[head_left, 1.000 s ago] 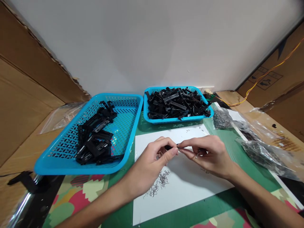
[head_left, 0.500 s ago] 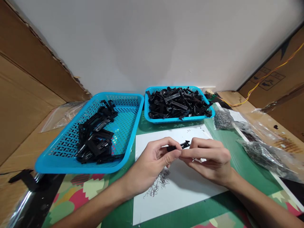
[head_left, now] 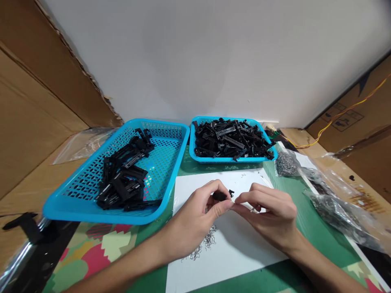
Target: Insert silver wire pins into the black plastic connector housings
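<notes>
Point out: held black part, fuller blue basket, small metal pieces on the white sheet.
Held black part point(head_left: 219, 196): head view, dark rounded end.
Fuller blue basket point(head_left: 253, 160): head view, front rim.
Small metal pieces point(head_left: 209, 239): head view, uncovered portion of the pile.

Left basket point(head_left: 166, 162) and right basket point(head_left: 255, 160): bright blue, perforated. Held part point(head_left: 219, 196) black. Sheet point(head_left: 222, 260) plain white; mat point(head_left: 317, 219) green. Patterned cloth point(head_left: 94, 260): red, cream, ochre, pale-green shapes. Small wires point(head_left: 209, 239) silvery. Cable point(head_left: 319, 134) yellow-orange. Cardboard point(head_left: 27, 101) brown.

Kinda soft, slightly dim light tbh, with a fuzzy shadow below the right hand point(head_left: 271, 215) on the white sheet point(head_left: 226, 264), glare on the clear plastic bag point(head_left: 339, 211), and wide-angle stretch at the edges.
</notes>
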The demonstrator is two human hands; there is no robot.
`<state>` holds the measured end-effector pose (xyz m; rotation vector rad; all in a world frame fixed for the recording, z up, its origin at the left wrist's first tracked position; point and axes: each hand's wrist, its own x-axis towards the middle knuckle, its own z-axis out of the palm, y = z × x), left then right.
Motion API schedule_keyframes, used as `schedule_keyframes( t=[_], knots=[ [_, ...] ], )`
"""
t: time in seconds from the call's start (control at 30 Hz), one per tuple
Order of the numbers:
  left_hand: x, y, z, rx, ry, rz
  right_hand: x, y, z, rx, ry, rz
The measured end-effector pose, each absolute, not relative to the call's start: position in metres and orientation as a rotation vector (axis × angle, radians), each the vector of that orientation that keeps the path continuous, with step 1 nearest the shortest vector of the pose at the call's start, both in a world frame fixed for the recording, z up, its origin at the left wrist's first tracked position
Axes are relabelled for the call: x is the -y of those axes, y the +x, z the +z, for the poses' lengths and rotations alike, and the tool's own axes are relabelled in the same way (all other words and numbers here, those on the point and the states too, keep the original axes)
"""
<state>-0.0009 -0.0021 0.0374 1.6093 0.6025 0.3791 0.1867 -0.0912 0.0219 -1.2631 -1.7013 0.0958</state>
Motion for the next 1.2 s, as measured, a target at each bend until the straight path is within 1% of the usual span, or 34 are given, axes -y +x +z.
schedule_keyframes(
  t=[0.17,0.3,0.53,0.8,1.0,1.2],
  knots=[
    [0.005,-0.003,0.032,-0.670,1.998,0.478,0.089,0.180,0.018,1.702,-1.351,0.011],
    [0.008,-0.005,0.026,-0.731,2.136,0.496,0.089,0.177,0.017,1.683,-1.401,0.105],
    [0.011,-0.002,0.031,-0.794,1.857,0.652,0.093,0.171,0.013,1.599,-1.439,0.475],
    [0.011,0.000,0.032,-0.754,1.729,0.629,0.096,0.165,0.011,1.447,-1.472,0.485],
    [0.013,0.000,0.027,-0.749,1.597,0.612,0.096,0.164,0.013,1.330,-1.509,0.624],
    [0.016,0.002,0.028,-0.774,1.623,0.665,0.092,0.164,0.018,1.243,-1.467,0.717]
  ],
)
